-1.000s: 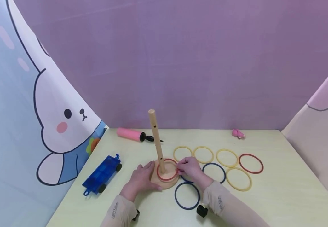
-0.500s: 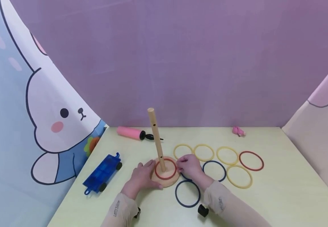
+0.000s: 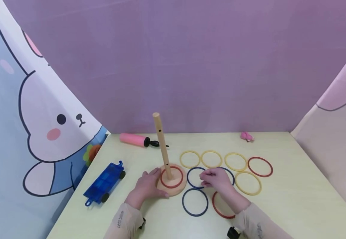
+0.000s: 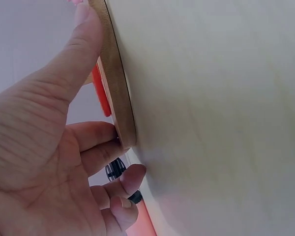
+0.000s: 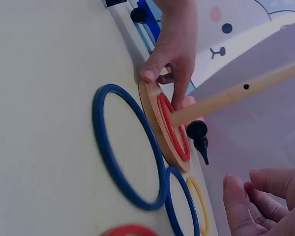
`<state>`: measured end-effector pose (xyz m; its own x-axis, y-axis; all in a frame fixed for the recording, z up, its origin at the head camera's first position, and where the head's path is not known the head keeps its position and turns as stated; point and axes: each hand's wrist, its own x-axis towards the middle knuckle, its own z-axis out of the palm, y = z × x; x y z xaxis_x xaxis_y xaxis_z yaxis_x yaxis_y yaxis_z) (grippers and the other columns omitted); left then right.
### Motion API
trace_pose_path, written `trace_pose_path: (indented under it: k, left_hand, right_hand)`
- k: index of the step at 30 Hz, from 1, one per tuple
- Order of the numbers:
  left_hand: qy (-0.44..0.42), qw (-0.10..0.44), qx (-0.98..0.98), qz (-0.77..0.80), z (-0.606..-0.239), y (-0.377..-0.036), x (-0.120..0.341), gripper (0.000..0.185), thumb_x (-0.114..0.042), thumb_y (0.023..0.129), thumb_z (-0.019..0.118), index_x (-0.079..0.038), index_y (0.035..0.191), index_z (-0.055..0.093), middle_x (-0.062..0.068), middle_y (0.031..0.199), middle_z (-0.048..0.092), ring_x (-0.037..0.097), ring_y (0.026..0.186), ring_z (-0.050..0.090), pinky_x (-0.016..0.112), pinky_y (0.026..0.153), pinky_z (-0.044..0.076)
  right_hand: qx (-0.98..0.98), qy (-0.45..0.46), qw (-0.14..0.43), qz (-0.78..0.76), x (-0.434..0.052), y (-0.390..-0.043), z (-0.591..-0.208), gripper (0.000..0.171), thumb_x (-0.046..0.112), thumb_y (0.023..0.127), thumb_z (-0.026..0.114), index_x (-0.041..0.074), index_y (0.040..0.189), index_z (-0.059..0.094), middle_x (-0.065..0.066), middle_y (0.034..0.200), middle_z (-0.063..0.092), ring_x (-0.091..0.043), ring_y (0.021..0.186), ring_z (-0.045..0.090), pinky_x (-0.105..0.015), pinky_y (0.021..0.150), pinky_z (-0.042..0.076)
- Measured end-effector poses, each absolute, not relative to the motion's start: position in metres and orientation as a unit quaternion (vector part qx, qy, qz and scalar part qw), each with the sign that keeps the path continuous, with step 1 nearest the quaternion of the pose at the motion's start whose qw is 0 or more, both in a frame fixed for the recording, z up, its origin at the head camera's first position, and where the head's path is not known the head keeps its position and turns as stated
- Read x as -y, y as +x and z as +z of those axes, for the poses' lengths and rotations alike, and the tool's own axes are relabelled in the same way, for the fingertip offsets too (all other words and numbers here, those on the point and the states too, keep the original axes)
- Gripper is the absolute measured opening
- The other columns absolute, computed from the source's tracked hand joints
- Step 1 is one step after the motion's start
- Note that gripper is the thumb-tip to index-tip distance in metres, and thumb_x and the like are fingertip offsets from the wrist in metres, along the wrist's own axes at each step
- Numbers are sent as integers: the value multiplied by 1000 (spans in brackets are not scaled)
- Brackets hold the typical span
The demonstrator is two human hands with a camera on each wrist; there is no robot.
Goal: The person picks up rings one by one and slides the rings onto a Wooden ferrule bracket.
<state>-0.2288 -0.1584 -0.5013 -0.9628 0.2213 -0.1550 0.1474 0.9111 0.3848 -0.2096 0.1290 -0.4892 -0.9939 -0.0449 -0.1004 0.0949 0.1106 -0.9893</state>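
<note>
My left hand (image 3: 147, 186) grips the edge of a round wooden base (image 3: 177, 192), thumb and index finger at its rim. Other fingers curl loosely below it in the left wrist view. A wooden peg (image 3: 162, 142) rises from the base, leaning slightly left. Around its foot lies a red ring (image 3: 171, 187), flat on the base. My right hand (image 3: 220, 182) hovers over two blue rings. Between its thumb and fingers (image 5: 234, 199) nothing shows. One blue ring (image 3: 187, 181) lies beside the base, another blue ring (image 3: 195, 215) in front of it.
A red ring (image 3: 213, 200) lies partly under the right forearm. Several yellow rings (image 3: 211, 151) and another red ring (image 3: 260, 175) lie further right. At left stands a blue toy cart (image 3: 104, 182). A pink hand pump (image 3: 132, 139) and small pink object (image 3: 246, 136) are at the back.
My right hand has drawn away from the base to the right, letting go of the red ring, which settled flat around the peg. My left hand keeps its grip on the base.
</note>
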Motion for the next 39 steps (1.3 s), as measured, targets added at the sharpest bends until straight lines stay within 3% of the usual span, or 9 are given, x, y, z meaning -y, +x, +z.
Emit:
trace_pose_path:
  k: [11, 20, 29, 39]
  left_hand:
    - [95, 99, -971, 194, -500, -229, 162, 112, -56, 59, 88, -13, 150, 40, 7, 152, 41, 42, 127, 40, 59, 98, 41]
    - [98, 95, -972, 193, -500, -230, 162, 111, -56, 59, 88, -12, 149, 40, 7, 151, 42, 41, 125, 41, 58, 98, 42]
    - [101, 91, -971, 196, -502, -231, 162, 113, -58, 58, 88, -12, 149, 40, 8, 150, 42, 39, 123, 42, 57, 97, 43]
    - [103, 95, -970, 197, -501, -229, 161, 112, -57, 59, 88, -12, 149, 40, 9, 150, 42, 40, 125, 42, 57, 98, 42]
  right_hand:
    - [-753, 39, 53, -655, -178, -182, -492, 22, 3, 88, 70, -14, 102, 66, -21, 87, 70, -26, 72, 69, -35, 66, 59]
    - [-796, 53, 19, -603, -208, -167, -497, 14, 2, 84, 73, -8, 94, 71, -16, 81, 71, -20, 65, 66, -33, 60, 58]
    - [-820, 97, 26, -564, -227, -158, -508, 21, 5, 83, 74, -9, 99, 69, -13, 78, 70, -18, 63, 65, -27, 57, 56]
    - [-871, 108, 20, -479, -233, -152, -514, 19, 14, 78, 81, 1, 86, 70, -2, 68, 66, -15, 60, 61, -25, 51, 50]
